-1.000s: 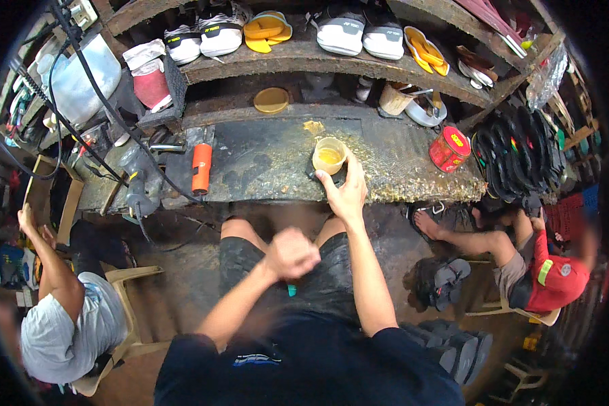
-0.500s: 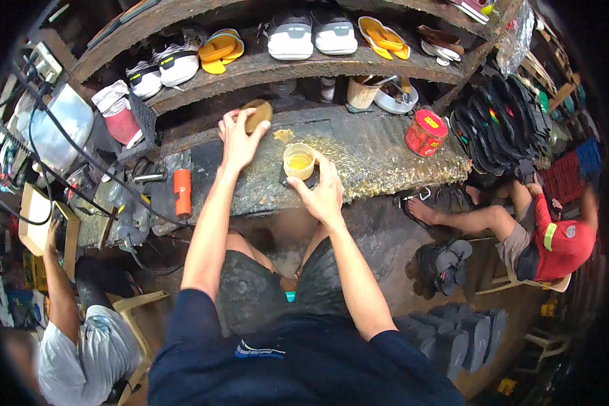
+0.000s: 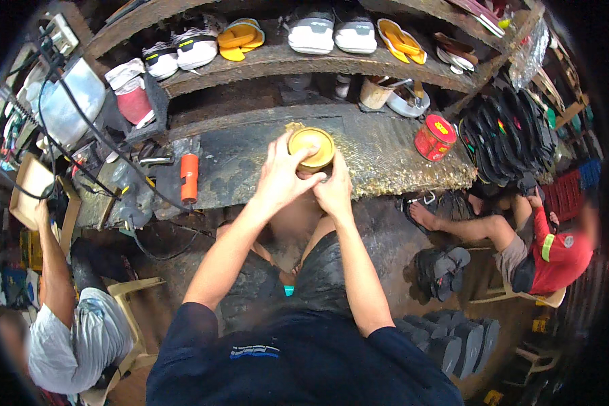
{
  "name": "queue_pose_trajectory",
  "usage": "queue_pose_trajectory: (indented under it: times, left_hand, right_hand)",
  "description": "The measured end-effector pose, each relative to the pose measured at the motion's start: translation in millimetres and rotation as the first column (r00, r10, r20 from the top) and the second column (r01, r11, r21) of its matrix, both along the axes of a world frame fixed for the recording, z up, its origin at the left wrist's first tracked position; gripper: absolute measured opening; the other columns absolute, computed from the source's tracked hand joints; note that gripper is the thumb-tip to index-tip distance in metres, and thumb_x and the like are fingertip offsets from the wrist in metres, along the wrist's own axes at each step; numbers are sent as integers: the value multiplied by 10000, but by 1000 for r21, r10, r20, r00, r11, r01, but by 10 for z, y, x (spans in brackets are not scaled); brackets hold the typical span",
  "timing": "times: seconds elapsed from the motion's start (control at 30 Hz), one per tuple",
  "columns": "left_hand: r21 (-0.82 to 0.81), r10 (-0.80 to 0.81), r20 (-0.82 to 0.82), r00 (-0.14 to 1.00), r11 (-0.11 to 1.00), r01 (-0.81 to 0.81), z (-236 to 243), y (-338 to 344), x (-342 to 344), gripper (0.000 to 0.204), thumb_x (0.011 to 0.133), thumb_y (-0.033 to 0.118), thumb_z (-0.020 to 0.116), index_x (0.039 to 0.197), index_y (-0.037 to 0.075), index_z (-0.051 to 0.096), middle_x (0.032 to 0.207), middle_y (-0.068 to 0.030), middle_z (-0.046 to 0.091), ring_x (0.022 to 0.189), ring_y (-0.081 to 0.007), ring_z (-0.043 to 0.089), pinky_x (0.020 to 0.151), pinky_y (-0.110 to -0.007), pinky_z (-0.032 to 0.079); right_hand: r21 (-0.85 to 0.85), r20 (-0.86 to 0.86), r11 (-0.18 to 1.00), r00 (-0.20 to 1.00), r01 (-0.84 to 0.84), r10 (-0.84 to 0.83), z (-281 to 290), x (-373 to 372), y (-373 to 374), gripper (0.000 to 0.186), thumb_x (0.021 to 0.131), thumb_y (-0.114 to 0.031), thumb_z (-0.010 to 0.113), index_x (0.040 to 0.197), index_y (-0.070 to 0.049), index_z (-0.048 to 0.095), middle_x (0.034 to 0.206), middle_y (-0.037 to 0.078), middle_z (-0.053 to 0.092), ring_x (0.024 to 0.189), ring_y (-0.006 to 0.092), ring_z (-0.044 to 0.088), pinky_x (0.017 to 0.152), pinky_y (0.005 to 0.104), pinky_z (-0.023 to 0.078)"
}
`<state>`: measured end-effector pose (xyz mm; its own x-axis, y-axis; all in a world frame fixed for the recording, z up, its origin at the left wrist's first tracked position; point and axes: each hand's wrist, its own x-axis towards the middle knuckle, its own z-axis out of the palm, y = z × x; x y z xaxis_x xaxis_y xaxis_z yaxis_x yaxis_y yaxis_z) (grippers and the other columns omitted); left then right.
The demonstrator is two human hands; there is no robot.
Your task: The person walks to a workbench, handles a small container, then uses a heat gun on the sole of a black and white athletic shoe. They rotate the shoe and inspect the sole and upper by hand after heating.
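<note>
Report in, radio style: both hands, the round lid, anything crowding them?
Left hand: on round yellow lid. Right hand: curled at lid's right side. Beneath lid: mostly hidden. Red can: off right, apart from both hands.

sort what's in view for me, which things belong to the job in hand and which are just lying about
In hand:
- round yellow lid, left hand with its thumb on top, right hand at its side

Apparently just lying about, out of both hands:
- orange cylindrical object
- red can
- white shoes on the shelf
</note>
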<state>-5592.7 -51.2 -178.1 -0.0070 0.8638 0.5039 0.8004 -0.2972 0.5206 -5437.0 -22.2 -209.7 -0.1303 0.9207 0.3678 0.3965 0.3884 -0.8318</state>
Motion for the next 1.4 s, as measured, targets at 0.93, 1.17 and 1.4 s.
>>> queue_pose_trajectory:
  times: [0.93, 1.17, 1.4]
  left_hand:
    - [-173, 558, 237, 796, 830, -530, -190, 1023, -1519, 995, 808, 389, 895, 1631, 228, 360, 1574, -388, 307, 1474, -515, 360, 1229, -546, 328]
    - [114, 202, 472, 858, 951, -286, -125, -480, -135, 508, 928, 168, 765, 1391, 71, 581, 1509, -230, 447, 1385, -402, 481, 1118, -488, 447]
    - [-131, 58, 374, 926, 991, -9, -777, -1977, 273, 186, 897, 49, 747, 1083, 61, 736, 1287, -172, 606, 1214, -346, 624, 999, -429, 540]
  right_hand:
    - [-106, -51, 940, 946, -324, 320, 251, 154, 160, 729, 883, -308, 845, 1456, 12, 527, 1436, 225, 611, 1350, 329, 593, 1141, 443, 453]
    - [556, -93, 753, 927, 352, -364, 1373, 89, 1687, 766, 834, -207, 799, 1477, 10, 444, 1416, 259, 503, 1345, 424, 461, 1162, 534, 368]
    - [570, 433, 715, 592, 404, -680, 1673, 643, 2768, 970, 716, -655, 812, 1535, -263, 471, 1587, 288, 377, 1455, 528, 331, 1183, 747, 202]
